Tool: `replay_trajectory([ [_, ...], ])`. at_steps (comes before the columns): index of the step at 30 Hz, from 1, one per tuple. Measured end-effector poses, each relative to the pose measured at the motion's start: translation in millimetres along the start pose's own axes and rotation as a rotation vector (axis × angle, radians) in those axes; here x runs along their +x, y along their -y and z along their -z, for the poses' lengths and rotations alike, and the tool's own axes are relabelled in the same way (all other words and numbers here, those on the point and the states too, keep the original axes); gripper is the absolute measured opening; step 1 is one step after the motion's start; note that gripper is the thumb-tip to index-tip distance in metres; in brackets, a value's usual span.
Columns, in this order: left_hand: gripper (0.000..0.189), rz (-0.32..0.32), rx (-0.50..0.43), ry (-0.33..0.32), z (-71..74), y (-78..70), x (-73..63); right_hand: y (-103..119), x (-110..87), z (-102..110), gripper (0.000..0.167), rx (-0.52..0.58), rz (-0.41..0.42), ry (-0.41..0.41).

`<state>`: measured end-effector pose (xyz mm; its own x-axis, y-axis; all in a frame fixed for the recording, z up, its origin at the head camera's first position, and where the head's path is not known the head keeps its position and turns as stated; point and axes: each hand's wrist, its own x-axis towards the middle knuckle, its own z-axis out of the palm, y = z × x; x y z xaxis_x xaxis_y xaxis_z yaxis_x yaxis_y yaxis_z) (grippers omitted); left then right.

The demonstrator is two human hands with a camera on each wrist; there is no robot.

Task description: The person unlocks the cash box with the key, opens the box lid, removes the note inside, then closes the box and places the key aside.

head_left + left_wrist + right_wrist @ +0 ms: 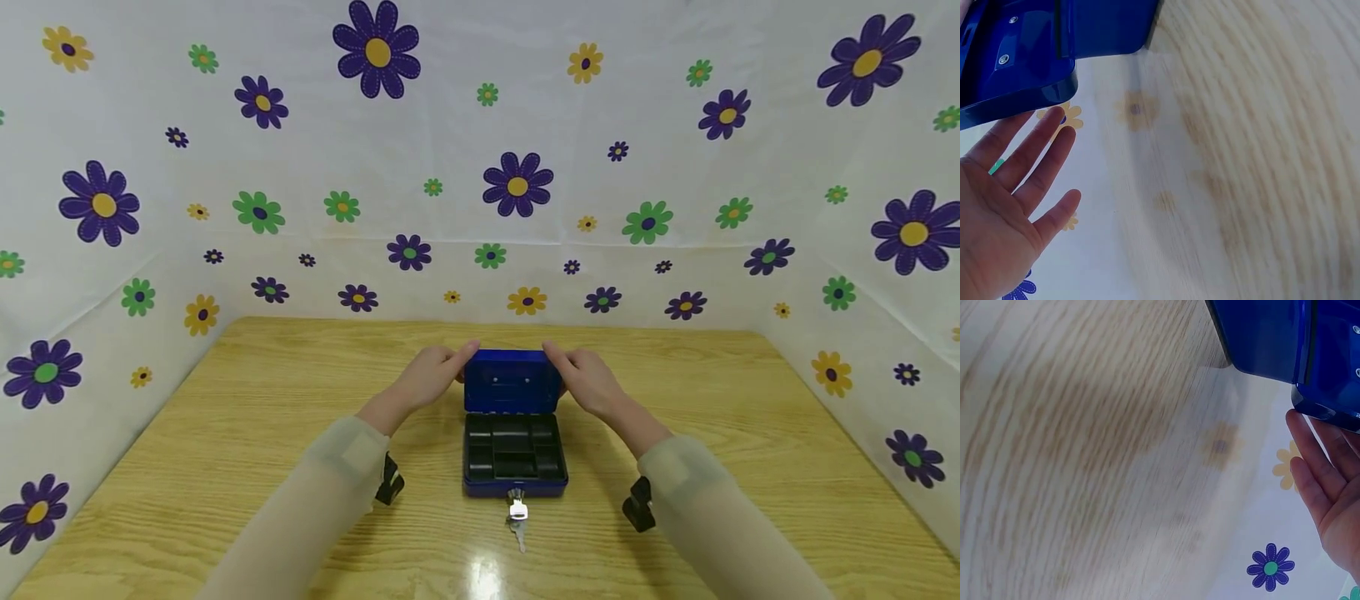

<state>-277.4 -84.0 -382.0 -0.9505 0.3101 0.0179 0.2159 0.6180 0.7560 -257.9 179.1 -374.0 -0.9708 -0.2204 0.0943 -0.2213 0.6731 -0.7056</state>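
Observation:
A blue metal cash box [516, 489] stands on the table with its lid [512, 390] raised upright. Inside sits a black tray [514, 463] divided into several compartments. Keys [518, 510] hang from the lock at the front. My left hand [426, 379] holds the lid's left side, thumb at the top corner; in the left wrist view, that hand's fingers [1040, 178] extend to the lid's edge. On the opposite side my right hand [594, 385] holds the lid likewise, its fingers [1319, 456] reaching the edge in the right wrist view. Some fingertips are hidden behind the lid.
The wooden table [300, 367] extends around the box. A white cloth [442, 142] printed with flowers hangs behind the table and along both sides. Dark wrist devices [640, 505] sit below both forearms.

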Motion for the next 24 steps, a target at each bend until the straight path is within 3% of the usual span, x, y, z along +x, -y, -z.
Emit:
replay_trajectory([
  [8, 0.080, 0.003, -0.012, -0.021, -1.6, -1.2, 1.8, 0.3, 1.4, -0.8, 0.072, -0.026, -0.022, -0.023],
  [13, 0.078, -0.027, 0.000, -0.012, 4.2, 1.3, -2.3, -3.1, -4.9, 5.4, 0.065, -0.068, 0.061, -0.060],
  [18, 0.064, -0.097, -0.009, 0.034, 16.5, 9.5, -18.8, -10.9, -20.7, 18.8, 0.049, -0.053, 0.183, -0.082],
  [24, 0.051, -0.144, -0.132, 0.123, 19.8, 23.2, -48.1, -15.4, -47.9, 30.3, 0.035, -0.038, 0.269, -0.076],
])
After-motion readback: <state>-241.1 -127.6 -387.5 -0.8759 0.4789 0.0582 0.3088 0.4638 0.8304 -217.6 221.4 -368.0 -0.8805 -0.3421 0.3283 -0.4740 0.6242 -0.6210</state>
